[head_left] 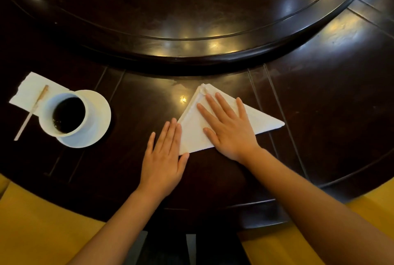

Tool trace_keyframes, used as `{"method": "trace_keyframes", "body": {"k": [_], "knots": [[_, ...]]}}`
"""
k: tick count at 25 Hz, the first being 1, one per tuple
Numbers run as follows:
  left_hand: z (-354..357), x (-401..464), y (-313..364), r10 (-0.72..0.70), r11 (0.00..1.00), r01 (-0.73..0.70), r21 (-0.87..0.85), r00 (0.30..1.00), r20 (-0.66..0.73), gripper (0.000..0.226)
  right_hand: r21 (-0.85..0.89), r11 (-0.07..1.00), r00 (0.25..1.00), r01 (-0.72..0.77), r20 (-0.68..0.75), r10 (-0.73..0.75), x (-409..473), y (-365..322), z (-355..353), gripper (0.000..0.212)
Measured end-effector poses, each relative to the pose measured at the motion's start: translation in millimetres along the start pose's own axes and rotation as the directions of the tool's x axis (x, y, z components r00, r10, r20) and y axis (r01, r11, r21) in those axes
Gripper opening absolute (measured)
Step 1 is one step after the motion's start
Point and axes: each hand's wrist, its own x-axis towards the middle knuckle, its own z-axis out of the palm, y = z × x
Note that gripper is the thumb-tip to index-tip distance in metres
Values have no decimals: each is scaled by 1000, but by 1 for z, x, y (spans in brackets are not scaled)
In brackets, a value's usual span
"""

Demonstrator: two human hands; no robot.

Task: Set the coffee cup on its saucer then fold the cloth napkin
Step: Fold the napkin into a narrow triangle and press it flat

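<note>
A white cloth napkin (262,118) lies folded into a triangle on the dark wooden table (132,158), its long point reaching right. My right hand (228,128) lies flat on the middle of it, fingers spread. My left hand (165,156) rests flat at the napkin's lower left corner, fingers together, partly on the table. At the left, a white cup (64,114) of black coffee stands on its white saucer (100,113).
A white paper napkin (29,92) with a wooden stirrer (32,112) across it lies left of the cup. A large dark raised turntable (191,8) fills the far side. Yellow seat cushions (32,228) flank the near table edge.
</note>
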Motion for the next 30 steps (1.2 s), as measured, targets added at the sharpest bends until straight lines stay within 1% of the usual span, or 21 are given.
{"method": "trace_keyframes", "body": {"k": [3, 5, 6, 8, 10, 11, 12, 13, 14, 15, 16, 17, 18, 19, 22, 24, 26, 27, 28, 29, 30], "knots": [[3, -32, 18, -37, 999, 37, 6, 998, 42, 70, -39, 983, 982, 181, 52, -179, 4, 10, -5, 57], [5, -58, 29, -23, 1000, 22, 10, 997, 75, 69, -57, 942, 942, 332, 82, -327, 7, 18, -7, 57], [6, -72, 35, 11, 1000, -10, -5, 996, 89, 68, -61, 906, 905, 420, 101, -413, 9, 23, -8, 57], [6, -92, 43, 118, 991, -111, -70, 988, 96, 64, -64, 806, 804, 588, 156, -574, 16, 34, -12, 56], [2, -82, 41, 191, 974, -184, -129, 981, 43, 58, -66, 720, 715, 691, 201, -669, 23, 41, -17, 55], [-1, -67, 39, 181, 975, -179, -129, 983, 8, 57, -71, 701, 698, 710, 205, -686, 25, 41, -19, 55], [-4, -47, 37, 150, 983, -152, -107, 988, -25, 58, -73, 714, 713, 696, 188, -676, 25, 39, -22, 56], [-7, -26, 33, 124, 989, -126, -73, 991, -43, 61, -68, 764, 764, 642, 147, -628, 22, 38, -24, 57], [-9, -7, 29, 119, 992, -120, -40, 992, -36, 62, -55, 836, 837, 545, 91, -540, 17, 38, -26, 58], [-10, 8, 25, 131, 991, -131, -6, 991, -7, 63, -39, 906, 906, 422, 38, -421, 13, 41, -29, 58], [-9, 18, 21, 152, 988, -153, 26, 988, 30, 64, -18, 956, 956, 294, 7, -294, 10, 47, -33, 59], [-7, 23, 18, 176, 982, -179, 52, 983, 58, 65, -2, 983, 983, 185, 3, -185, 8, 54, -38, 59], [-5, 26, 14, 199, 977, -204, 68, 978, 68, 65, -4, 994, 994, 109, 22, -109, 7, 60, -43, 60], [-2, 26, 11, 217, 972, -222, 78, 974, 71, 66, -23, 997, 996, 70, 49, -69, 7, 66, -49, 61], [-1, 28, 8, 249, 962, -255, 94, 966, 72, 65, -94, 994, 993, 59, 108, -48, 15, 78, -66, 60], [-4, 30, 6, 271, 955, -278, 100, 960, 76, 65, -77, 997, 992, 20, 129, -10, 21, 81, -75, 53], [-7, 33, 2, 306, 945, -313, 96, 948, 86, 62, -45, 998, 988, -32, 150, 38, 24, 84, -80, 41], [-8, 35, 0, 327, 938, -335, 91, 941, 89, 61, 5, 998, 984, -64, 168, 63, 24, 86, -83, 34], [-11, 37, -2, 348, 931, -356, 85, 933, 92, 60, 106, 988, 977, -113, 195, 91, 22, 87, -87, 27], [-13, 39, -3, 366, 924, -374, 80, 925, 102, 59, 238, 955, 965, -175, 234, 119, 19, 88, -92, 19], [-15, 40, -5, 378, 919, -388, 77, 919, 110, 59, 370, 898, 952, -238, 271, 140, 17, 88, -96, 13]]}}
